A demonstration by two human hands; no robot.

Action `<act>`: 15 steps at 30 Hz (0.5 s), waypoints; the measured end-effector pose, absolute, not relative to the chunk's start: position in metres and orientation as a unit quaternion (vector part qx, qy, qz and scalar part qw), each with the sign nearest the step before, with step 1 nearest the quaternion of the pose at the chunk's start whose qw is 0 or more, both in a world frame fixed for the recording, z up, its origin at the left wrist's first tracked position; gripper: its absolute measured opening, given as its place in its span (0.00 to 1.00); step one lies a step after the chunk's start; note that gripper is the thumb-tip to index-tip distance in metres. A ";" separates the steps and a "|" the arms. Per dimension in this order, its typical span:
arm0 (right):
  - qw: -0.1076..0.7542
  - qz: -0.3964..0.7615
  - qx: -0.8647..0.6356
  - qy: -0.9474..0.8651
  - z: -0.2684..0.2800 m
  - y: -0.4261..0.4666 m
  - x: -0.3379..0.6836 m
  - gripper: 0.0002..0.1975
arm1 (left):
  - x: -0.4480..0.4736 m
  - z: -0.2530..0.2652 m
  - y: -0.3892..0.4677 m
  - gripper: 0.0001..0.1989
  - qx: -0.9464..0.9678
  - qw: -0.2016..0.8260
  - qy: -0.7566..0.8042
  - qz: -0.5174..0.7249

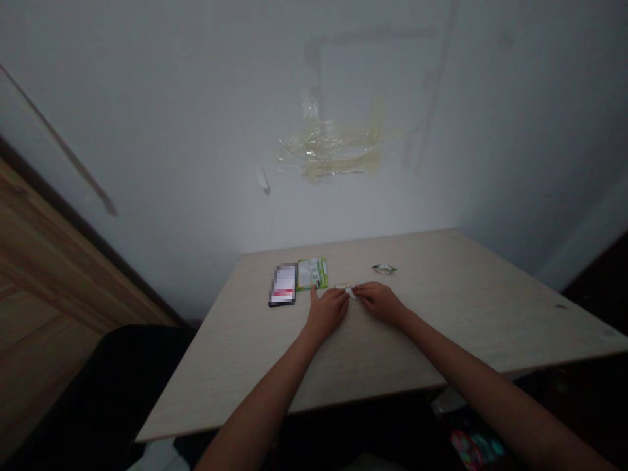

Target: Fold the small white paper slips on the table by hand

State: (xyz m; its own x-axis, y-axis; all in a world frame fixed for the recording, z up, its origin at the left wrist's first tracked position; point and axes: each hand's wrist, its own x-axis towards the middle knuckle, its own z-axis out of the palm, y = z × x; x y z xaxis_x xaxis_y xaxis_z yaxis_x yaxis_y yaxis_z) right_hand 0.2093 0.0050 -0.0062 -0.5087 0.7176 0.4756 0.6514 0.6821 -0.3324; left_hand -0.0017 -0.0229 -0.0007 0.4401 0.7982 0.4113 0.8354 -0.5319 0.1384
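Both hands meet over a small white paper-like piece (pixel 350 294) lying on the table. My left hand (pixel 328 310) is closed on its left side, fingers together and thumb stuck out to the left. From the right, my right hand (pixel 377 301) pinches the other side with its fingertips. Much of the piece is hidden under the fingers, and its exact kind is too small to make out. Just beyond my left thumb lies a flat green and white printed packet (pixel 312 272). A small folded green and white piece (pixel 384 269) rests behind my right hand.
A phone (pixel 283 285) with a blurred-out screen lies left of the packet. The pale wooden table (pixel 490 288) reaches back to a white wall (pixel 196 131) with old clear tape (pixel 328 150) on it. Wooden boards (pixel 63 261) stand at the left.
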 end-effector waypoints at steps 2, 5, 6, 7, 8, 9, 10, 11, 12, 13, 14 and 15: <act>0.295 0.051 -0.388 -0.871 -0.008 0.006 0.209 0.18 | -0.002 0.000 -0.023 0.14 -0.849 0.041 -0.480 -0.217; 0.270 0.040 -0.378 -0.885 -0.008 0.008 0.209 0.18 | -0.002 0.001 -0.023 0.14 -0.850 0.033 -0.477 -0.219; 0.260 0.037 -0.377 -0.888 -0.008 0.009 0.208 0.18 | -0.002 0.001 -0.023 0.14 -0.851 0.030 -0.476 -0.220; 0.251 0.034 -0.378 -0.891 -0.008 0.009 0.208 0.18 | -0.002 0.001 -0.023 0.14 -0.851 0.027 -0.476 -0.219; 0.244 0.031 -0.379 -0.892 -0.007 0.010 0.207 0.18 | -0.003 0.000 -0.022 0.14 -0.852 0.025 -0.475 -0.219; 0.240 0.028 -0.381 -0.892 -0.006 0.010 0.207 0.18 | -0.003 0.000 -0.022 0.14 -0.852 0.024 -0.475 -0.219; 0.238 0.026 -0.381 -0.893 -0.006 0.010 0.206 0.17 | -0.003 -0.001 -0.022 0.14 -0.852 0.023 -0.474 -0.220; 0.237 0.024 -0.381 -0.893 -0.005 0.010 0.206 0.17 | -0.004 -0.001 -0.021 0.14 -0.852 0.022 -0.475 -0.220; 0.237 0.023 -0.381 -0.893 -0.004 0.010 0.205 0.17 | -0.004 -0.002 -0.021 0.14 -0.851 0.022 -0.477 -0.221; 0.237 0.022 -0.381 -0.894 -0.004 0.010 0.205 0.17 | -0.004 -0.002 -0.020 0.14 -0.849 0.023 -0.480 -0.221; 0.237 0.024 -0.381 -0.893 -0.003 0.010 0.205 0.17 | -0.004 -0.002 -0.020 0.14 -0.846 0.025 -0.485 -0.220; 0.238 0.026 -0.383 -0.892 -0.003 0.010 0.205 0.16 | -0.004 -0.001 -0.020 0.14 -0.843 0.028 -0.491 -0.218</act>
